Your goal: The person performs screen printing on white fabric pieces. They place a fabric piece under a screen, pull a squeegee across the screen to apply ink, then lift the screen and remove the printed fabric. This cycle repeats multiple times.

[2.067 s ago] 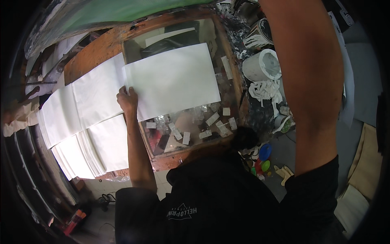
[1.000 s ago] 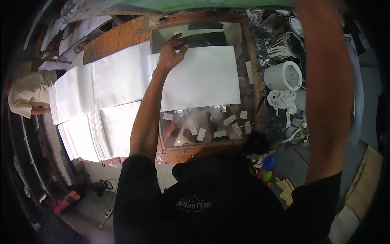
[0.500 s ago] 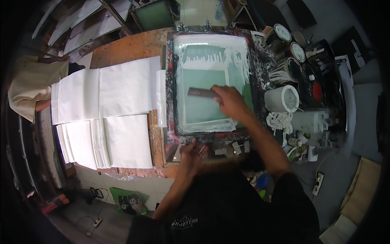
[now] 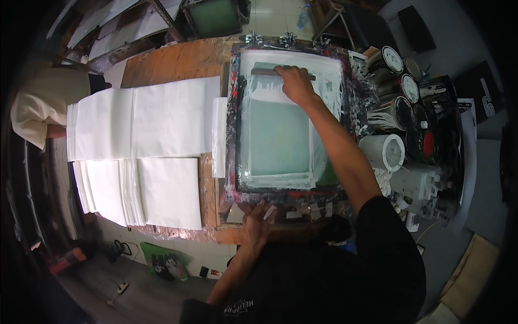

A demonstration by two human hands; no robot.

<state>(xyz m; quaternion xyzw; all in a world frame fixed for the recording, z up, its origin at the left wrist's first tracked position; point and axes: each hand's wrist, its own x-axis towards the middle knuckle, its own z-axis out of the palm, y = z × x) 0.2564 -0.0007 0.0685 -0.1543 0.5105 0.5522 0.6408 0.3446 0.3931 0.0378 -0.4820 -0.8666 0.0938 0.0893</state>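
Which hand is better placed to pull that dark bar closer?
Probably the right hand: it grips the dark bar toward the far end of the frame. The left hand is by the frame's near edge, away from the bar.

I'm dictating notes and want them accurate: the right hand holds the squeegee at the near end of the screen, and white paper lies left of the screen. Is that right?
Not quite: the head view shows the right hand holding the squeegee at the far end of the screen. White paper does lie left of it.
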